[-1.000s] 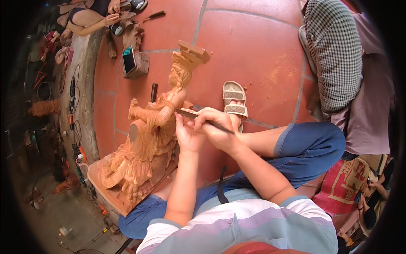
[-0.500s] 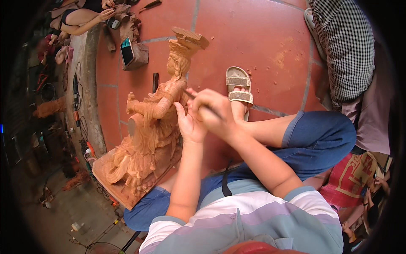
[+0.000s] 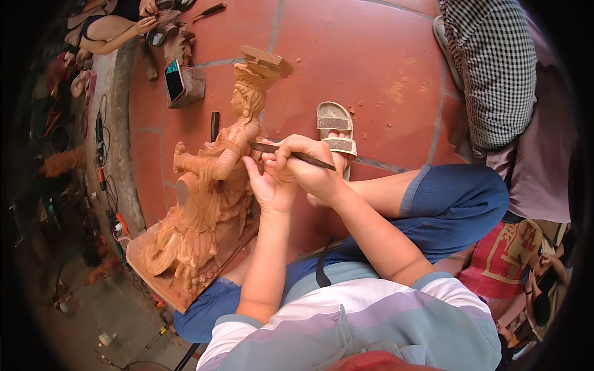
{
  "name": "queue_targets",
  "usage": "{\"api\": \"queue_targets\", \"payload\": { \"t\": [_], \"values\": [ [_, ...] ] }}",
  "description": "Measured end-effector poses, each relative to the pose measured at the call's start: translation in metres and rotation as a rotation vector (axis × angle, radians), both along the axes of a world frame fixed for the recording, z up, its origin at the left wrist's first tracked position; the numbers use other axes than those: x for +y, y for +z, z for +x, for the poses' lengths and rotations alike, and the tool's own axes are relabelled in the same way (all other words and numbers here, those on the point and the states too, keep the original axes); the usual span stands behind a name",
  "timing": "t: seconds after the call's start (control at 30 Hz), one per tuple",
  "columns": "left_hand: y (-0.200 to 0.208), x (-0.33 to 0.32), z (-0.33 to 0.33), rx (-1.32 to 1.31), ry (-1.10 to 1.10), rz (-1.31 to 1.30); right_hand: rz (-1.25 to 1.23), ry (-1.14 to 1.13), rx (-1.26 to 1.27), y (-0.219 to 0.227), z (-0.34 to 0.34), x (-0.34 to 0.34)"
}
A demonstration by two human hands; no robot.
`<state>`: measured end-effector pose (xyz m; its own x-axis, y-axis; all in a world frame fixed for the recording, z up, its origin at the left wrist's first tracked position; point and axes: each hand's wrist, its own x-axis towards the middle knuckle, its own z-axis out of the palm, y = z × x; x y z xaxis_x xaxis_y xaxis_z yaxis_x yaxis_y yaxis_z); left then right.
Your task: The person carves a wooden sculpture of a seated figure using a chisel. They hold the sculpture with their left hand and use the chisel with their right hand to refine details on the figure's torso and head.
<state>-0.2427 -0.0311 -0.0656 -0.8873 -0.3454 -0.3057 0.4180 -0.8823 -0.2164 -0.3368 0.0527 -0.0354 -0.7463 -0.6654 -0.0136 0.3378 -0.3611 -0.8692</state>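
A carved wooden statue (image 3: 229, 162) of a robed figure with a tall headdress leans on its wooden base at my left. My right hand (image 3: 315, 162) is closed around a slim dark carving chisel (image 3: 304, 157). The chisel's tip meets the figure's upper arm, just below the shoulder. Beneath it my left hand (image 3: 272, 187) rests palm up, its thumb stretched out toward the statue's side. Its fingertips lie close under the chisel and are partly covered by my right hand.
A phone (image 3: 174, 80) leans on a wood block (image 3: 195, 86) beyond the statue. A dark tool handle (image 3: 215, 127) stands behind the figure, and another tool (image 3: 210, 10) lies farther off. Another person's checkered leg (image 3: 492, 74) is at right. Cables and power tools (image 3: 100, 148) line the left ledge.
The chisel has swung to a flatter angle in my right hand, its tip now lower on the statue's arm. My left hand keeps its place beside the figure. The whole view has shifted slightly.
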Motion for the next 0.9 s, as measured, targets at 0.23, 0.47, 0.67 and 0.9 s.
{"api": "queue_targets", "payload": {
  "t": [0.23,0.47,0.67,0.9],
  "values": [
    [0.013,-0.002,-0.005,0.056,-0.003,0.089,0.047,-0.054,-0.057,-0.002,-0.005,-0.002],
    [0.002,-0.006,-0.009,-0.063,0.106,0.108,0.216,-0.114,-0.210,-0.004,-0.012,-0.012],
    [-0.011,-0.008,-0.002,-0.046,0.063,-0.056,0.166,-0.082,0.274,0.002,-0.007,-0.007],
    [0.020,0.000,-0.018,-0.129,0.118,0.164,0.278,-0.151,0.077,0.010,-0.030,-0.007]
  ]
}}
